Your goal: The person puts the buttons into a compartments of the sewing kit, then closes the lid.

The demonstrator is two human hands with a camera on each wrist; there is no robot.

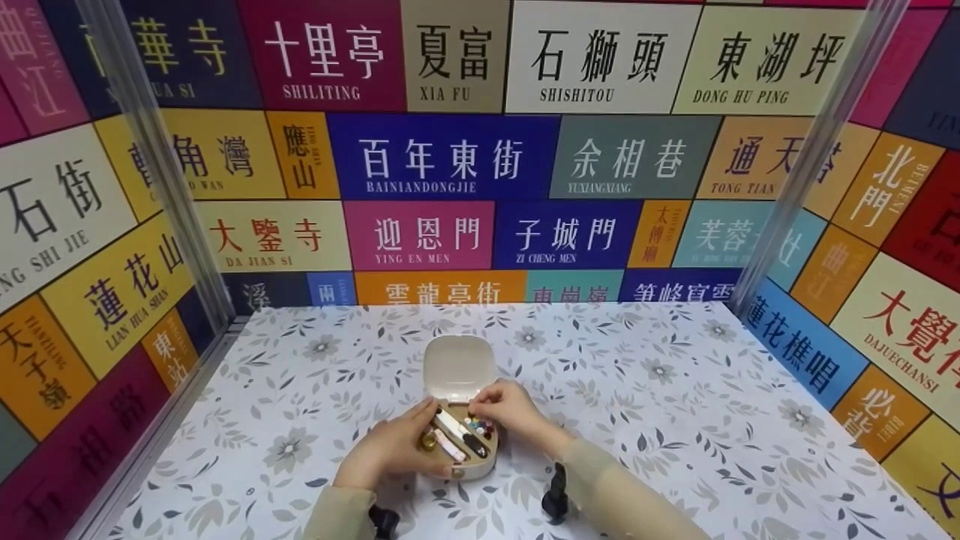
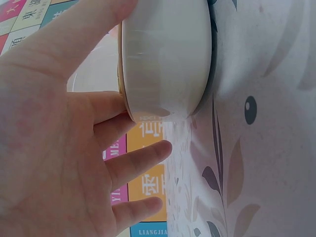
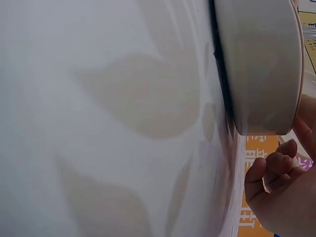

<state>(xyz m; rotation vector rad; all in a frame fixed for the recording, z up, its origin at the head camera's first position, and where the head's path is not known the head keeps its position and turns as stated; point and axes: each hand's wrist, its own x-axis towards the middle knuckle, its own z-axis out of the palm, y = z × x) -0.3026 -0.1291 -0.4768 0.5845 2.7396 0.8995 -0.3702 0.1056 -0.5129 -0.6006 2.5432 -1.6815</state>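
Note:
A small cream storage box [image 1: 477,471] stands on the table with its hinged lid [image 1: 459,366] raised at the back. My left hand [image 1: 386,448] grips the box's left side, thumb toward the front and forefinger toward the back; its other fingers spread apart in the left wrist view. Over the right compartment, which holds small colourful beads [image 1: 480,426], my right hand [image 1: 517,414] has its thumb and forefinger together. Whether anything is between those fingertips is too small to tell. A black-and-white stick-like item [image 1: 472,442], a pale pink-and-white tube [image 1: 450,447] and a gold round piece [image 1: 428,441] lie in the box.
A white cloth [image 1: 300,390] with grey leaves and flowers covers the table. Panels of coloured place-name signs [image 1: 442,157] rise behind and at both sides, with clear corner posts [image 1: 161,180]. Dark wrist straps [image 1: 556,495] show below the sleeves.

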